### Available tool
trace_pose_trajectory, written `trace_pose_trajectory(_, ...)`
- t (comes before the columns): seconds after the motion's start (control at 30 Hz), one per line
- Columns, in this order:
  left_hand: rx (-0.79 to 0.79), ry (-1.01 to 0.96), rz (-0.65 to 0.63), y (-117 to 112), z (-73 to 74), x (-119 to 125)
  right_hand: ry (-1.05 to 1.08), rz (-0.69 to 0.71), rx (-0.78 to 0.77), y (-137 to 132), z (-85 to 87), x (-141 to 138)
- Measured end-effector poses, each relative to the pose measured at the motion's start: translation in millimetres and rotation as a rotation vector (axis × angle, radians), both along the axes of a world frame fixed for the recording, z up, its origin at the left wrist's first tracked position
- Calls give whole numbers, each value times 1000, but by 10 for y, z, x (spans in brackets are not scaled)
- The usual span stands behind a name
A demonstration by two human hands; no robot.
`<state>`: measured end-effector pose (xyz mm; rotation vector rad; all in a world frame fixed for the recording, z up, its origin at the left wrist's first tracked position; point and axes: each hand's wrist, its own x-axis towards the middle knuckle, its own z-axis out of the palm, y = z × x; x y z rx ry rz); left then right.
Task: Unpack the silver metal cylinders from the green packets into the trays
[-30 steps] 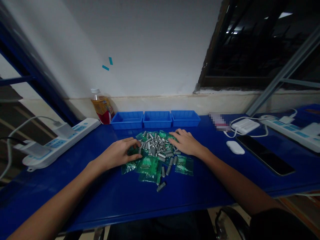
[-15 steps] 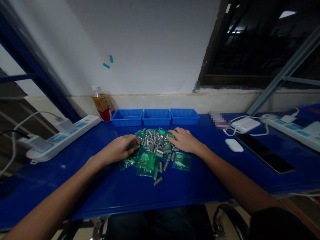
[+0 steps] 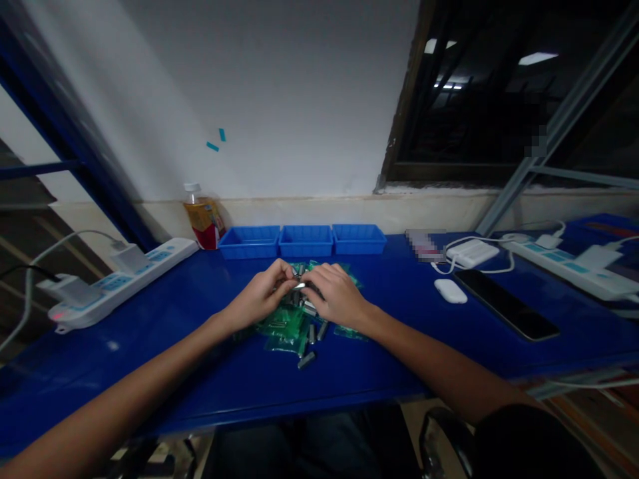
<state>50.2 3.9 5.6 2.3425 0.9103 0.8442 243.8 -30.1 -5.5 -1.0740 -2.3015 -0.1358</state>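
Over the pile, my left hand [image 3: 260,294] and my right hand [image 3: 340,296] come together with bent, closed fingers. Between their fingertips shows a small shiny metal piece [image 3: 299,286]; its exact kind is too small to tell, and both hands seem to grip it. Beneath them lie short grey metal cylinders, largely hidden by the hands. One grey cylinder [image 3: 306,360] lies apart towards the table's front edge. Small clear bags with green in them, such as this green bag [image 3: 287,322], spread under and around the cylinders.
Three blue trays [image 3: 305,241] stand in a row at the wall, beside a drink bottle [image 3: 202,219]. A power strip [image 3: 130,286] lies on the left of the blue table [image 3: 210,392]. At right are a phone [image 3: 506,305], a white earbud case [image 3: 450,291] and cables.
Both hands have moved inward from the pile's sides and met above it, fingers now closed around a small metal piece. The view has shifted slightly, tilting up and to the right.
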Motion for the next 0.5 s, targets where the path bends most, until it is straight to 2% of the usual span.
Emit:
trace_pose_trajectory(0.13, -46, -78, -32, 9, -2, 57, 54, -57, 29, 21, 11, 35)
trace_pose_trajectory(0.23, 50, -16, -46, 5, -4, 57, 106, -90, 1, 39, 11, 35)
trace_pose_trajectory(0.33, 162, 69, 8, -1, -2, 64, 141, -91, -57, 59, -16, 27)
trace_pose_trajectory(0.5, 182, 98, 49, 0, 9, 119, 201, -68, -88, 67, -47, 44)
